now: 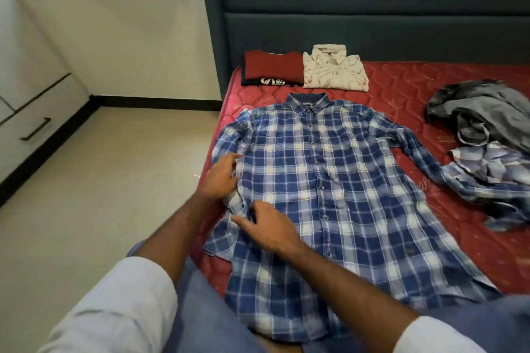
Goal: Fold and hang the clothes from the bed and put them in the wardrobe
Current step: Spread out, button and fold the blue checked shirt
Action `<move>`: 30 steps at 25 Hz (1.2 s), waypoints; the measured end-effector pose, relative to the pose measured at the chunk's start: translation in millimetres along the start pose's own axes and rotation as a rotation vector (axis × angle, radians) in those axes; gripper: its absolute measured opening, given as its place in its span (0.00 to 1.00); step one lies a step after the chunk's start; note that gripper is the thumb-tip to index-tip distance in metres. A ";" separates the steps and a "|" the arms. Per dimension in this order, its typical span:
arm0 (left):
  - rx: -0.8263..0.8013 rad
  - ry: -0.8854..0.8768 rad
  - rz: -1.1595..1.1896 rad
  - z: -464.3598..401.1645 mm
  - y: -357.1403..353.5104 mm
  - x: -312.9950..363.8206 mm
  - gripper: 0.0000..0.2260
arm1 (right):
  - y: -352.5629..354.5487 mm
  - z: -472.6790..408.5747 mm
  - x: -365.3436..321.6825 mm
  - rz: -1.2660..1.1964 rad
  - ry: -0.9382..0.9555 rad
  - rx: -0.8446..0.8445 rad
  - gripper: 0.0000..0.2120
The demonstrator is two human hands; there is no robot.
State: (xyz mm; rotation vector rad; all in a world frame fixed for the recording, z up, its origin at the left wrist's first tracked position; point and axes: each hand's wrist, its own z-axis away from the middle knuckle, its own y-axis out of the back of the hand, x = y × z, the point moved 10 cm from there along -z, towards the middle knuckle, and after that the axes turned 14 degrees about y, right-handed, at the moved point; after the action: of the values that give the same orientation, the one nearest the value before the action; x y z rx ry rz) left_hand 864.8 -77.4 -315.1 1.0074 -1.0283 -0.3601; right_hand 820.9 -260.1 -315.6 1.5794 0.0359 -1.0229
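Note:
A blue and white plaid shirt (329, 186) lies spread flat, buttoned side up, on the red mattress (407, 86), collar toward the headboard. Its left sleeve is folded along the shirt's left edge. My left hand (220, 178) rests on that sleeve with its fingers loosely extended. My right hand (266, 226) lies flat just below it at the sleeve's cuff, fingers pointing left. The shirt's right sleeve stretches out toward the pile at the right.
A folded red top (272, 69) on dark folded garments and a folded cream patterned shirt (335, 73) sit by the dark headboard (372, 8). An unfolded heap of grey and light plaid clothes (487, 137) lies at the right. White drawers (31, 120) stand at the left across beige floor.

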 end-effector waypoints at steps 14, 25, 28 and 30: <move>-0.053 0.090 -0.133 -34.9 16.5 27.6 0.15 | 82.5 26.2 82.2 -0.717 -0.437 0.368 0.07; -0.259 0.713 1.125 -56.1 -56.0 38.3 0.15 | 77.0 63.8 91.7 -0.568 -0.277 -0.182 0.23; -0.116 0.727 1.201 -64.7 -39.1 33.2 0.12 | 95.7 79.4 80.4 -0.556 -0.176 -0.287 0.25; -0.031 0.684 1.210 -61.8 -19.3 35.1 0.06 | 125.7 85.8 73.3 -0.506 -0.153 -0.269 0.19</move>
State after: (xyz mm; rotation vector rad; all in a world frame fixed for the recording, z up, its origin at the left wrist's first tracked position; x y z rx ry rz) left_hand 938.2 -78.8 -320.8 0.2827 -0.8127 0.9031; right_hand 883.9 -404.7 -255.1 1.2656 0.4695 -1.4609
